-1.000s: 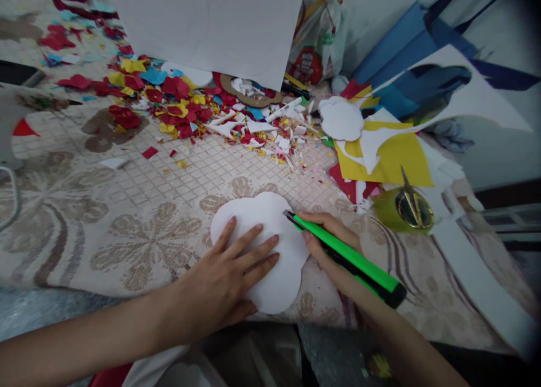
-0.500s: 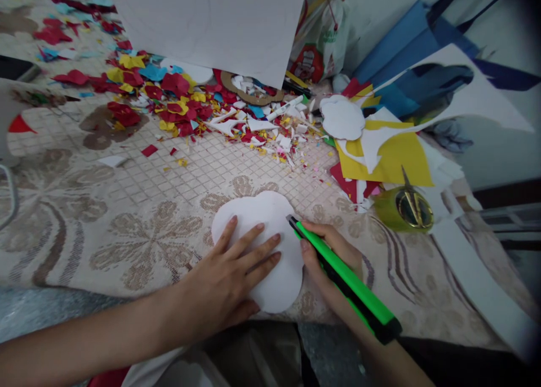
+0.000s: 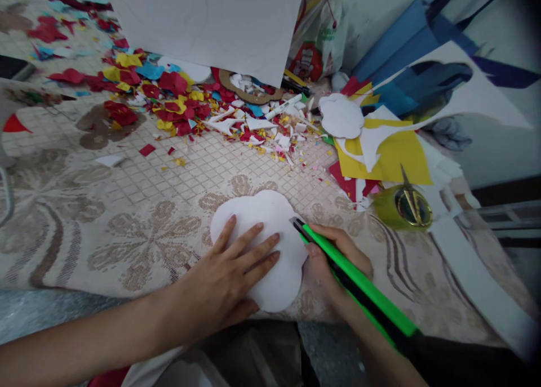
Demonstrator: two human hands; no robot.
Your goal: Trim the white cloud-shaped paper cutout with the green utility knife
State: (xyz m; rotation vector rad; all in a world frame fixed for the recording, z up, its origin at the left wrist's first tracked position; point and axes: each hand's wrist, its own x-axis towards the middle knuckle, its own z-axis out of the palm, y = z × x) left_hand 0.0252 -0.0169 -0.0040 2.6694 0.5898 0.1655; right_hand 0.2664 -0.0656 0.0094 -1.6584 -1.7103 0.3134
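A white, flower-shaped piece of paper (image 3: pixel 284 274) lies flat near the front edge of the table. My left hand (image 3: pixel 230 277) rests on it with the fingers spread, pressing on its left and middle part. In my right hand (image 3: pixel 338 257) is a green and black utility knife (image 3: pixel 359 285), gripped near its front end. The blade tip touches or hovers just over the paper's upper right edge; which of the two I cannot tell. The knife's rear end points to the lower right.
Colored paper scraps (image 3: pixel 173 94) cover the table's back. A large white sheet (image 3: pixel 207 26) stands behind them. At the right are yellow paper (image 3: pixel 401 156), a tape roll (image 3: pixel 389 209) with scissors (image 3: pixel 409 201) in it, a white cutout (image 3: pixel 341 116) and a blue bag (image 3: pixel 393 43).
My right hand and the knife have shifted slightly to the right and down. My left hand stays spread on the paper, which has barely moved.
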